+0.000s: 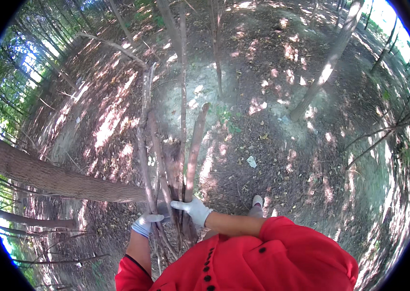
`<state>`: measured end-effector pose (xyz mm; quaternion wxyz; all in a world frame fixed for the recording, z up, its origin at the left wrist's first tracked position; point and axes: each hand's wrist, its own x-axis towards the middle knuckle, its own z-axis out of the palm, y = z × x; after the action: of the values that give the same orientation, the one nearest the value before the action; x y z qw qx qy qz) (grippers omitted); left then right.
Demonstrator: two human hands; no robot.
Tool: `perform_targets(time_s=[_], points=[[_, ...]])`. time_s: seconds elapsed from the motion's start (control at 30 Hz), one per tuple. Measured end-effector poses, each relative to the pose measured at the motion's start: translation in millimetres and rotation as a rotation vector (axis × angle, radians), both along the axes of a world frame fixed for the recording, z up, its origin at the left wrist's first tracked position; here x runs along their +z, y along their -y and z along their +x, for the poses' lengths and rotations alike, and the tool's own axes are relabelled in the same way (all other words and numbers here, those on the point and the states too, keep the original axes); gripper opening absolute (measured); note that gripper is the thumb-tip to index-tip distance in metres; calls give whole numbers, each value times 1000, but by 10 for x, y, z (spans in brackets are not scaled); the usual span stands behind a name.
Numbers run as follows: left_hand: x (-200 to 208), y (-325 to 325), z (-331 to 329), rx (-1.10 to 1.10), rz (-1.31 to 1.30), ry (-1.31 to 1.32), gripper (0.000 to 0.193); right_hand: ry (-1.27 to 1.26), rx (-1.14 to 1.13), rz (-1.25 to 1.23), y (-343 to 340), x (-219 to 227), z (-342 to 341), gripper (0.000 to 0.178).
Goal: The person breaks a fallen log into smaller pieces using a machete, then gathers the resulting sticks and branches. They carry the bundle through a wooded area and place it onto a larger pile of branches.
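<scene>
A loose upright bundle of bare sticks stands in front of my body, its lower ends passing down between my hands. My left hand [145, 224], in a pale glove, is closed around a long crooked branch [143, 136] that forks at its far end. My right hand [195, 211], gloved in white, grips a thick straight stick [196, 145] from the right side, its fingers reaching across toward the others. Between the hands lean a thinner stick [157, 145] and a long slender pole [183, 106]. The bundle's lowest ends are partly hidden by my red shirt.
A large tree trunk [59, 177] comes in from the left, close to my left hand. Another trunk [328, 65] rises at the far right. Thin bare branches [384, 133] stick out at the right. Dry leaves and a pale scrap [251, 161] lie on the ground.
</scene>
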<state>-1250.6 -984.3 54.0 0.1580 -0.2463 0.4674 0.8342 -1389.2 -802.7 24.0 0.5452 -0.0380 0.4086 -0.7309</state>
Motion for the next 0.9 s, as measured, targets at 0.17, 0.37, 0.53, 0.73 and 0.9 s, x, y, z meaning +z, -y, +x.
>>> perform_targets(time_s=[0.17,0.37,0.53,0.73,0.9], points=[[-81,-526,-676,1,-65,98,75,-4,-38,19,-563,-37,-716,31],[472,-1452,-1512,7,-150,120,78,127,45,-107,-1141,-94,-1429,20],[585,-1787,-1935,-44,-222,87,73,161,34,-145,-1320,-186,-1786,23],[387,-1787,-2397,-128,-206,8,80,213,-20,-147,-1458,47,-2348,37],[95,-1788,-2854,-133,-112,-112,85,148,-143,-226,-1349,-377,-2612,45]])
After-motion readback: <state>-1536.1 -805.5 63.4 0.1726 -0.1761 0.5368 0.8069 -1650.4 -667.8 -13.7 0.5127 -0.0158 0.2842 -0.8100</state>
